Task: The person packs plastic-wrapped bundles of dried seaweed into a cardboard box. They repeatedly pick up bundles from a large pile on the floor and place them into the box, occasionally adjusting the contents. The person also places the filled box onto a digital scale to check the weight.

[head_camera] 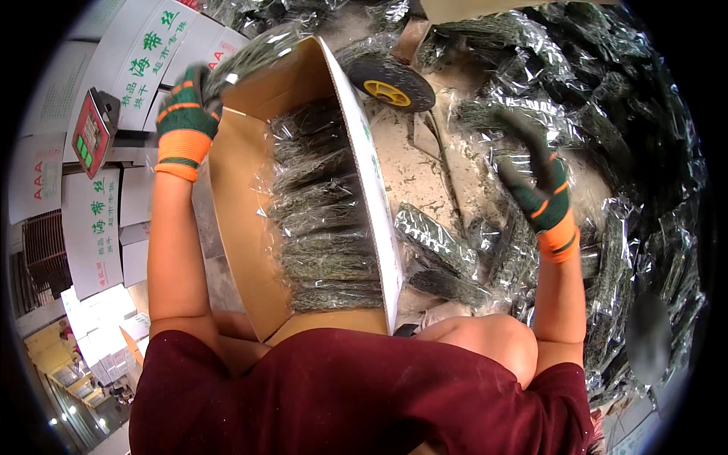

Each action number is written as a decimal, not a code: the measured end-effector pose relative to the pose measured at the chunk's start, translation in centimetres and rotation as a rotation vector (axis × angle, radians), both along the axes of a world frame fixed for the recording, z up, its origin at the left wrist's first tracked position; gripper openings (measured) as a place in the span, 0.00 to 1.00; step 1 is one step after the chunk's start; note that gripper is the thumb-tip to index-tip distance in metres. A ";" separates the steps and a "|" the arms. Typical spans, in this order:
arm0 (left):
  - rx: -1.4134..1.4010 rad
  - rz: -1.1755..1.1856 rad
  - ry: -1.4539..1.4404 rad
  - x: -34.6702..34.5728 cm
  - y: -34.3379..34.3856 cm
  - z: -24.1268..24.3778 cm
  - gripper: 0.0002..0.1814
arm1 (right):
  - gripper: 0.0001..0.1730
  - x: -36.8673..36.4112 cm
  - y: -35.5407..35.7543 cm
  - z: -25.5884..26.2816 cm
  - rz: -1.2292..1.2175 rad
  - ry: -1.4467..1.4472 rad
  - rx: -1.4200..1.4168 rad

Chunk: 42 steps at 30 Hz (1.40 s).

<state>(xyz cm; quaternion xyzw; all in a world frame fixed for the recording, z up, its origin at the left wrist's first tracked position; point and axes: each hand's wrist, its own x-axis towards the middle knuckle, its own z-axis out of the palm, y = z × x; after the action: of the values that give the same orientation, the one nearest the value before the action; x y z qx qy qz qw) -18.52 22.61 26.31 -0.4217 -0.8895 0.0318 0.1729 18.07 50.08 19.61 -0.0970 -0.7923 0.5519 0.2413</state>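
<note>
My left hand (190,111), in a dark green and orange work glove, is closed on one end of a clear plastic bag of dried kelp shreds (259,54) at the box's far left corner. Between my arms stands an open cardboard box (242,210), brown inside and white outside. Bags of dark green shreds (327,227) lie in it in a row, one behind another. My right hand (537,176), gloved alike and slightly blurred, is raised to the right of the box with thumb and fingers apart. It holds nothing and hovers over loose bags.
A large heap of similar bags (569,102) fills the right side. Beyond the box is a black wheel with a yellow hub (387,92). White printed cartons (94,227) are stacked at the left, near a red-faced device with green markings (91,133). More bags (438,239) lie on the floor.
</note>
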 end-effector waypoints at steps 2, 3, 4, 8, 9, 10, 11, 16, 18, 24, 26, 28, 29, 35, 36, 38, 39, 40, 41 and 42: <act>-0.209 0.191 -0.139 -1.8 -2.5 -4.3 0.25 | 0.27 0.3 -2.2 -2.3 0.081 -0.128 -0.075; -0.315 0.106 -0.170 -2.4 -3.6 -6.2 0.25 | 0.25 0.3 -3.2 -3.5 0.130 -0.196 -0.124; -0.343 0.007 -0.124 -3.7 -4.2 -9.0 0.27 | 0.24 0.1 -4.3 -4.5 0.155 -0.244 -0.205; -0.396 0.009 -0.384 0.7 1.8 -13.2 0.28 | 0.20 1.5 -5.3 -8.3 0.140 -0.372 -0.305; -0.557 0.040 -0.356 1.5 2.8 -13.8 0.29 | 0.20 1.8 -5.0 -8.5 0.119 -0.388 -0.296; -0.355 -0.074 -0.491 -1.2 -1.4 -19.2 0.33 | 0.20 1.9 -4.9 -8.1 0.111 -0.412 -0.464; -0.332 -0.230 -0.364 0.3 -3.0 -21.6 0.36 | 0.20 3.0 -3.8 -8.9 0.101 -0.409 -0.421; -0.504 -0.278 -0.622 -0.8 -3.9 -26.9 0.34 | 0.18 5.5 -2.3 -10.3 0.072 -0.387 -0.173; -0.518 -0.291 -0.647 -1.6 -4.3 -27.0 0.33 | 0.24 4.8 -2.2 -9.2 0.012 -0.526 -0.363; -0.212 -0.394 -0.991 -4.1 -4.7 -22.4 0.32 | 0.32 16.1 8.8 -14.1 -0.764 -0.662 0.474; 0.191 -0.334 -0.949 -3.0 -1.7 -18.0 0.29 | 0.19 24.2 13.0 -13.8 -1.210 -1.110 0.417; 0.634 -0.247 -0.791 1.0 3.7 -11.9 0.23 | 0.34 31.8 13.2 -14.1 -1.296 -1.412 0.579; 0.742 -0.298 -0.791 4.2 6.5 -9.1 0.21 | 0.42 34.3 13.8 -16.0 -1.322 -1.547 0.311; 0.232 -0.323 -1.940 22.5 17.5 -11.0 0.28 | 0.50 24.7 8.6 -15.9 -0.689 -0.374 -0.200; 0.234 -0.391 -2.056 27.2 20.2 -11.0 0.33 | 0.50 22.2 6.8 -15.7 -0.579 -0.357 -0.154; -0.009 -0.445 -1.961 33.0 24.7 -9.8 0.31 | 0.50 21.3 6.8 -16.7 -0.653 -0.359 -0.051; -0.001 -0.572 -1.886 32.3 25.0 -11.0 0.28 | 0.50 22.1 8.6 -17.6 -0.782 -0.362 0.001; 0.017 -0.694 -1.802 30.5 24.9 -13.0 0.25 | 0.50 23.4 11.5 -18.3 -0.975 -0.392 0.085; 0.015 -0.693 -1.716 29.6 25.0 -13.8 0.21 | 0.50 25.7 14.0 -19.1 -1.175 -0.477 0.169; 0.014 -0.682 -1.624 28.6 25.0 -14.5 0.19 | 0.50 28.0 16.6 -19.8 -1.357 -0.571 0.259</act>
<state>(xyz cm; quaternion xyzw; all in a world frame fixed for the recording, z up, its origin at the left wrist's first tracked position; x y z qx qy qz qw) 10.04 47.59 11.80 -0.5557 -0.5633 -0.3367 -0.5104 46.05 66.68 -0.19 -0.6751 -0.6488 0.1374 0.3232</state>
